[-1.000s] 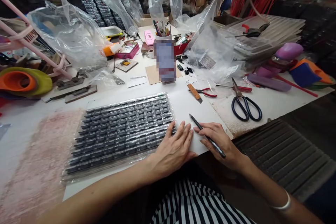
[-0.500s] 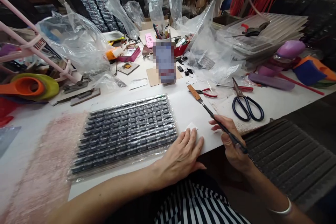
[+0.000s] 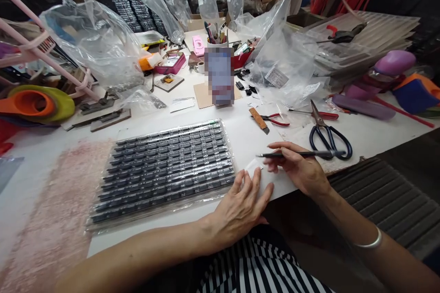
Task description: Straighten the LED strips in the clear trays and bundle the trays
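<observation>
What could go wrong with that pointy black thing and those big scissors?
The right hand holds the pen-like tool with its thin tip close to the fingers of the left hand, so a slip might poke them. The white slip by those fingertips is small and could slide away. The scissors lie with their handles near the edge of the table, so a bump from the right arm might knock them off.

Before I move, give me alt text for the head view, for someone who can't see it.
The right hand holds a slim black tool near a small white slip on a white table, with the left hand at the slip's edge. Left lies a film-wrapped pack of dark strips; beyond are scissors and red-handled pliers.
</observation>
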The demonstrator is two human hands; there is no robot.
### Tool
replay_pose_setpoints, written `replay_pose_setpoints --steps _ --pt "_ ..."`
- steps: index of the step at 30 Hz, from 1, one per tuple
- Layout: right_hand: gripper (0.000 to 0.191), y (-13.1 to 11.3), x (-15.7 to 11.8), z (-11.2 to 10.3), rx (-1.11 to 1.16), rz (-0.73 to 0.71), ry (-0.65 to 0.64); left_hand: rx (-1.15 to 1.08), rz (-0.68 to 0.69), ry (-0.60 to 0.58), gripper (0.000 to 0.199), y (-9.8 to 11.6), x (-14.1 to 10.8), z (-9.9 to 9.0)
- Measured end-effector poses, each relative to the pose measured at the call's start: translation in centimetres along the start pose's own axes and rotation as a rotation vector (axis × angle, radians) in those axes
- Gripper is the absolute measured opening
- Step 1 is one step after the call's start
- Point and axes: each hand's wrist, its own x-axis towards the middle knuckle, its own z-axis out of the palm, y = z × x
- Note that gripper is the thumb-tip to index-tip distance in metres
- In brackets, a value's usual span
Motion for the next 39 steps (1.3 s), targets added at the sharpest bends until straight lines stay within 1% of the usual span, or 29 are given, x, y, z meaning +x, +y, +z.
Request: replay_pose_setpoints --steps 1,3,5,7,9,15,17,19,27,33,39 --pt "0.021 0.0 0.1 -0.1 -0.079 -0.020 -0.052 -0.001 0.002 0.003 0.073 0.0 0.0 0.0" --pt "0.016 0.0 0.3 -0.1 -0.218 -0.062 -0.103 -0.010 0.001 0.007 0.076 0.0 0.1 0.2" --pt "0.010 0.3 0.6 0.2 -0.312 -0.062 -0.097 -0.022 -0.005 0.016 0.076 -0.1 0.2 0.4" --pt "0.011 0.7 0.9 0.6 -0.370 -0.029 -0.088 -0.030 -0.002 0.026 0.074 -0.2 0.2 0.5" --pt "0.009 1.1 1.1 1.1 -0.422 -0.031 -0.093 -0.030 -0.004 0.030 0.071 -0.2 0.2 0.5" --pt "0.007 1.1 1.4 1.7 -0.551 -0.178 -0.093 -0.034 -0.072 -0.015 0.071 0.2 0.0 0.4" --pt "0.002 1.0 1.7 1.8 -0.615 -0.185 -0.091 -0.027 -0.082 -0.016 0.072 0.2 -0.1 0.4" --pt "0.008 1.0 2.1 1.8 -0.664 -0.174 -0.090 -0.018 -0.075 -0.018 0.072 0.2 -0.1 0.4" --pt "0.018 1.3 2.7 1.9 -0.770 -0.197 -0.133 0.045 -0.037 -0.005 0.068 0.1 -0.4 0.4" --pt "0.020 1.6 2.8 1.7 -0.788 -0.213 -0.117 0.058 -0.038 -0.002 0.057 0.0 -0.4 0.2" --pt "0.023 1.6 2.7 1.7 -0.815 -0.247 -0.184 0.052 -0.047 -0.018 0.055 -0.1 -0.4 0.1"
